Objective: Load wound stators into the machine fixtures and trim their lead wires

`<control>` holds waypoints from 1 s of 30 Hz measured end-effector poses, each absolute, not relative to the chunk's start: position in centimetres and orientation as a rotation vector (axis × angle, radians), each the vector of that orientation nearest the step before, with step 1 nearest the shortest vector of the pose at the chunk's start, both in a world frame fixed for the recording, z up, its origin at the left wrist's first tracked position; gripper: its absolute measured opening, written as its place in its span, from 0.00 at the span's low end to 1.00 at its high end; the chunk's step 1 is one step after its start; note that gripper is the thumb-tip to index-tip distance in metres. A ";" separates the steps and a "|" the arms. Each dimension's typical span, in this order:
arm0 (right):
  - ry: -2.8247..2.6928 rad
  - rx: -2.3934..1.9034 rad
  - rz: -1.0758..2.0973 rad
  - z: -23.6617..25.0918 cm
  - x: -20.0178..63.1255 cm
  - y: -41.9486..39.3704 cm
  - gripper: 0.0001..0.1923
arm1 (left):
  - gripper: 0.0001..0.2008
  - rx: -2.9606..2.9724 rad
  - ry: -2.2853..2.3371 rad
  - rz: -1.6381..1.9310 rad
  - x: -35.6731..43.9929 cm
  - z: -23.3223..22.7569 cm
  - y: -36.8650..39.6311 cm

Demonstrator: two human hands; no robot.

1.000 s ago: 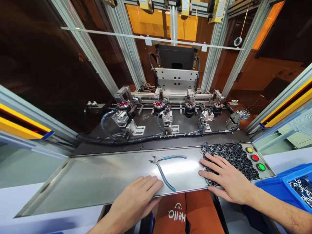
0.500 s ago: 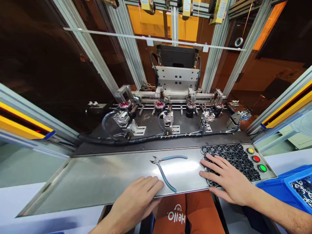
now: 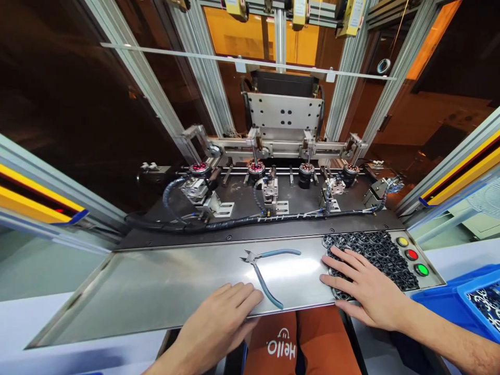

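On the left, a yellow bar [image 3: 39, 200] runs along the frame of the machine. A long shiny metal tray [image 3: 156, 281] lies in front of the person. The left hand [image 3: 219, 320] lies flat on the near edge of the tray, fingers loosely spread, holding nothing. Just beside its fingertips are the small cutters [image 3: 265, 271] with blue handles, lying open on the tray. They look light and stiff, and the rubbery handles are the safe place to hold them.

Behind the tray, four little round motors [image 3: 255, 168] sit in a row under a silver arm [image 3: 285, 148].

The right hand [image 3: 365, 286] lies flat too, fingers spread wide, pressing on a heap of black plastic rings [image 3: 375, 250] at the right end of the tray. It grips none of them. The rings look light, hard and a bit slippery, best pinched by the rim. Beside them are yellow, red and green buttons [image 3: 411, 254]. A blue bin [image 3: 449, 302] stands far right.
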State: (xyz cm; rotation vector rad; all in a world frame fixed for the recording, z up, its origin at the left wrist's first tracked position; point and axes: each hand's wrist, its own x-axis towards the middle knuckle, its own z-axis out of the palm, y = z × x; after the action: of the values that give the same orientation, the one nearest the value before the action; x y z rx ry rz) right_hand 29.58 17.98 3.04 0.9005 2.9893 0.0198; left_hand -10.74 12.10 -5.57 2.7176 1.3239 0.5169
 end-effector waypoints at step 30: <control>2.990 0.882 0.039 3.0 29.7 18.0 0.29 | 0.20 2.704 1.339 0.513 -10.9 -5.6 12.1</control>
State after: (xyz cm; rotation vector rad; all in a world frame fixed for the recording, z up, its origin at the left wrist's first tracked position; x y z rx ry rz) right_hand 29.67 17.95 2.99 0.8819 2.9895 0.0394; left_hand -10.85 12.05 -5.63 2.7041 1.3390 0.5129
